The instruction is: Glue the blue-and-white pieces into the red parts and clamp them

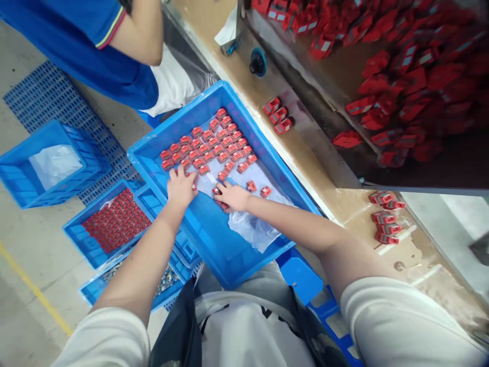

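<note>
A large blue plastic crate [225, 265] stands in front of my body, with many small red block-like parts [217, 148] laid in rows on a thin white sheet [252, 232]. My left hand [181, 186] is at the near left end of the rows, its fingers curled against a red part [194, 182]. Further right, my right hand [234, 197] bends its fingers over red parts, one showing at the fingertips [216, 191] and another beneath the palm. A few loose red parts [266, 191] lie on the sheet beyond my right wrist.
Right of the crate runs a workbench [355, 214] with small groups of red parts [278, 116]. Above it, a dark bin [328, 86] holds a heap of red parts. Smaller blue crates [87, 153] stand at left. A co-worker in a blue shirt [76, 46] is close by.
</note>
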The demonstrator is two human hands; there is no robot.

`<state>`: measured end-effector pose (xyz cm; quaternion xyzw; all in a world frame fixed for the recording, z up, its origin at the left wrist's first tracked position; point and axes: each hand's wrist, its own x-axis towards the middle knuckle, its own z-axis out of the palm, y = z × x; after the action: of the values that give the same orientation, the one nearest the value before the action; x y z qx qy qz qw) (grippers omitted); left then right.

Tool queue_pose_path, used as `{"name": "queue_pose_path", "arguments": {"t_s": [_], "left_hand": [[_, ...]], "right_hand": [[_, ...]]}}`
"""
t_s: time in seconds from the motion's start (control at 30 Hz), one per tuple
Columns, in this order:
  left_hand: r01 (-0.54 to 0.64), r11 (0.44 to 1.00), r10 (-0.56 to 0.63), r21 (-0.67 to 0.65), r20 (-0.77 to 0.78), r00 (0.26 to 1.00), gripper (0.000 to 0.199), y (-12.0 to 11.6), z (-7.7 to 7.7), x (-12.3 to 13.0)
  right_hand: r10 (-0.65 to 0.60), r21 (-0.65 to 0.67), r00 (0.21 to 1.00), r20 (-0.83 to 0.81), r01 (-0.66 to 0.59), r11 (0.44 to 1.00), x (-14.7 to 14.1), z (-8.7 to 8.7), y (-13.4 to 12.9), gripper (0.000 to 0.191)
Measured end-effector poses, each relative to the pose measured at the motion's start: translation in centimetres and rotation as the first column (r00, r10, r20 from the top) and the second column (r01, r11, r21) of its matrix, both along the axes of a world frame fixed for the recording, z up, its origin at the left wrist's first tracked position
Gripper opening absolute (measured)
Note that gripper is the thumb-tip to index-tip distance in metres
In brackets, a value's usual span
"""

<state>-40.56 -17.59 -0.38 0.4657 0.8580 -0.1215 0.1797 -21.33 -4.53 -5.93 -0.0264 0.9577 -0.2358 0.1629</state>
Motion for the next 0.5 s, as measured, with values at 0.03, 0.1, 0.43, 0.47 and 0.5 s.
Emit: {"name": "queue_pose_path", "arguments": {"t_s": [0.03, 0.1, 0.43, 0.47, 0.5], "left_hand": [[-0.017, 1.0, 0.017, -0.002, 0.004, 1.0, 0.061, 0.0, 0.0, -0.1], [-0.051, 0.999, 0.051, -0.012, 0.026, 0.998, 0.062, 0.0, -0.2, -0.5], [-0.217, 0.976, 0.216, 0.018, 0.041, 0.975, 0.066, 0.6, -0.4, -0.8], [-0.225, 0.974, 0.224, 0.024, 0.037, 0.974, 0.064, 0.6, -0.3, -0.7], [-0.222, 0.975, 0.221, 0.028, 0.033, 0.975, 0.063, 0.7, -0.2, -0.6]], "right_hand": [[-0.019, -0.029, 1.0, -0.005, 0.019, 0.999, 0.2, 0.0, 0.0, 0.059], [-0.129, -0.127, 0.992, -0.018, 0.125, 0.984, 0.7, 0.0, 0.0, 0.065], [-0.604, -0.745, 0.461, 0.65, 0.23, -0.626, 0.7, 3.8, 1.6, 0.07], [-0.582, -0.697, 0.467, 0.666, 0.111, -0.708, 1.3, 5.5, 3.0, 0.069], [-0.592, -0.66, 0.466, 0.657, -0.023, -0.751, 2.3, 7.4, 4.7, 0.068]]}}
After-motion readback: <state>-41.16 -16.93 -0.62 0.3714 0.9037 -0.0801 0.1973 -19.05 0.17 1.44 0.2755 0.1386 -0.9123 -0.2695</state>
